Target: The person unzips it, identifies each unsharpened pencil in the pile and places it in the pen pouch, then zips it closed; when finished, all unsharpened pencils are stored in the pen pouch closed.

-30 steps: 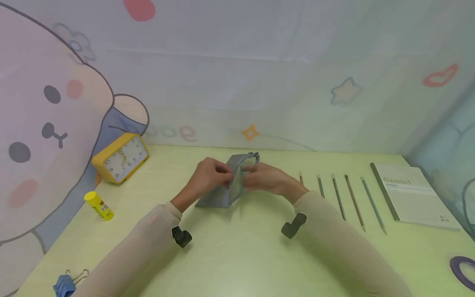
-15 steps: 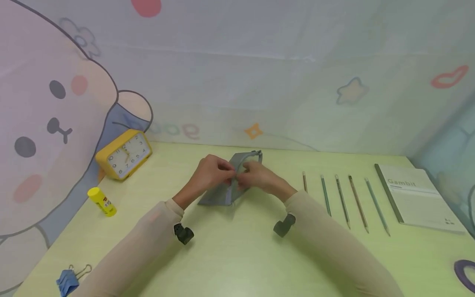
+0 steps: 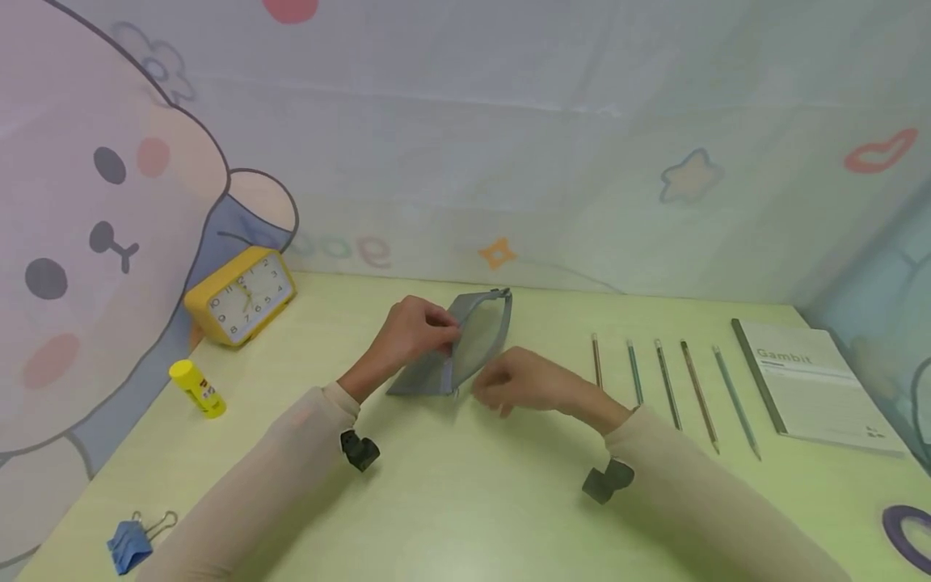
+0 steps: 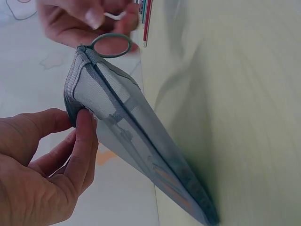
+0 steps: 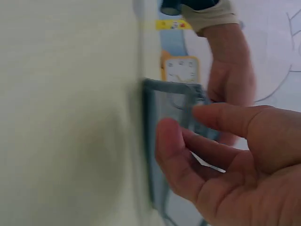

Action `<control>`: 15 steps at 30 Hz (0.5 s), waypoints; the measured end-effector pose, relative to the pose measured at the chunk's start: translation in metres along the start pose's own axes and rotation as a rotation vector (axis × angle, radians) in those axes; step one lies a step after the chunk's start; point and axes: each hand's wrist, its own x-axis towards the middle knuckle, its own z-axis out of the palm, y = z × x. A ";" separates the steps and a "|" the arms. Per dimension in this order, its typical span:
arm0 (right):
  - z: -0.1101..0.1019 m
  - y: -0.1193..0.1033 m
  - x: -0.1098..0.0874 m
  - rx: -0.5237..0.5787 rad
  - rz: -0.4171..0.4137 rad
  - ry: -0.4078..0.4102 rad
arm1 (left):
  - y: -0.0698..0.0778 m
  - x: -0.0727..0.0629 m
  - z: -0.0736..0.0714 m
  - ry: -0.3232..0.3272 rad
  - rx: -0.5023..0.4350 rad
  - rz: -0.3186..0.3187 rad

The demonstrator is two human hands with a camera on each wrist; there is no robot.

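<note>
A grey mesh zipper pouch [image 3: 423, 378] stands propped on the table with its mouth gaping to the right. My left hand [image 3: 416, 327] pinches its upper edge between thumb and fingers, as the left wrist view also shows. A thin dark-green loop [image 4: 112, 56] hangs at the zipper end of the pouch [image 4: 141, 123]. Just right of the pouch's near corner is my right hand [image 3: 529, 380], its fingers loosely curled with nothing between them. In the right wrist view this hand [image 5: 235, 155] overlaps the pouch's open frame. Some orange print shows low on the mesh.
Several pencils [image 3: 700, 394] lie in a row at the right, beside a notebook [image 3: 818, 392]. A purple tape roll [image 3: 896, 529] is at the right edge. On the left are a yellow clock [image 3: 246, 295], a glue stick [image 3: 198, 390] and a blue binder clip [image 3: 131, 546].
My right hand was at the pouch's mouth, touching its edge; it has let go and moved right and nearer to me. My left hand keeps its pinch.
</note>
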 end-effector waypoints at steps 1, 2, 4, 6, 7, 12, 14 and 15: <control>0.003 0.004 -0.001 0.065 0.010 -0.042 | 0.000 0.001 0.001 -0.001 0.001 0.000; 0.006 0.008 0.000 0.130 0.014 -0.074 | 0.000 0.001 0.002 -0.001 0.004 0.001; 0.012 0.015 0.002 0.237 0.021 -0.107 | 0.000 0.001 0.003 -0.005 0.010 0.001; 0.017 0.019 0.005 0.296 0.024 -0.113 | -0.001 0.001 0.004 -0.007 0.010 0.000; 0.018 0.020 0.007 0.314 0.023 -0.106 | -0.001 0.001 0.004 -0.006 0.011 0.001; 0.020 0.022 0.011 0.218 -0.036 0.022 | 0.000 0.001 0.000 -0.024 0.045 0.015; 0.020 0.020 0.011 0.092 -0.096 0.084 | 0.000 0.000 -0.004 -0.070 0.097 0.035; 0.020 0.019 0.010 0.015 -0.133 0.122 | 0.000 -0.002 -0.007 -0.102 0.126 0.050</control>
